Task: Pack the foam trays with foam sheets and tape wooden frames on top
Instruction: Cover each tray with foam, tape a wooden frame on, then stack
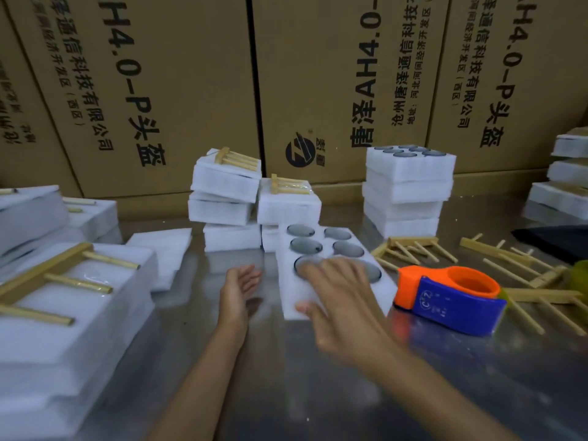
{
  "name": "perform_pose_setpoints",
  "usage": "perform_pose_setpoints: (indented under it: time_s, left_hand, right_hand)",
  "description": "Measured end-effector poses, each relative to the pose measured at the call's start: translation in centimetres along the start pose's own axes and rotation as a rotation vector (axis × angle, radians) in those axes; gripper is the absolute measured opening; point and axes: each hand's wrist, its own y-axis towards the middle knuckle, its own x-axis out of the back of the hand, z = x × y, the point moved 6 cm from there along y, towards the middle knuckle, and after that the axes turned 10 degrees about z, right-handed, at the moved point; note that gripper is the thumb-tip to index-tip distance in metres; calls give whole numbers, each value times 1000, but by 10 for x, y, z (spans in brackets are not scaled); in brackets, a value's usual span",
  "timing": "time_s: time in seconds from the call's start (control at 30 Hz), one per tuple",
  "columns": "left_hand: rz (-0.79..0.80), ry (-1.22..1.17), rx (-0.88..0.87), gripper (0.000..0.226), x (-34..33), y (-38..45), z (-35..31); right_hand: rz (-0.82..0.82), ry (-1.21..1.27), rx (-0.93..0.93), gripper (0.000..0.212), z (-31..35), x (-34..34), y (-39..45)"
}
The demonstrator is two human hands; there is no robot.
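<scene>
From the head camera I see my right hand (337, 300) spread flat, fingers straight, resting on the foam tray (321, 275) near the middle of the steel table (286, 393); the tray's round pockets show grey discs. My left hand (240, 289) hovers just beside the tray's left edge, fingers relaxed, holding nothing. An orange-and-blue tape dispenser (448, 300) sits just right of the tray. Loose wooden frames (515, 268) lie toward the right edge. Foam sheets (162, 249) lie left of the tray. Finished stacks (407, 189) stand along the far edge.
</scene>
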Motion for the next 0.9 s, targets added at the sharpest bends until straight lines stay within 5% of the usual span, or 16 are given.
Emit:
perform_pose_setpoints:
  time_s: [0.17, 0.63, 0.9]
  left_hand:
    - [82, 74, -10, 26, -3, -22, -1]
    - [142, 30, -58, 28, -7, -25, -11]
    - [158, 27, -28, 26, -9, -28, -13]
  right_hand:
    - [194, -43, 22, 24, 26, -65, -22]
    - [-91, 203, -197, 17, 32, -78, -7]
    - [-122, 163, -161, 19, 36, -78, -12]
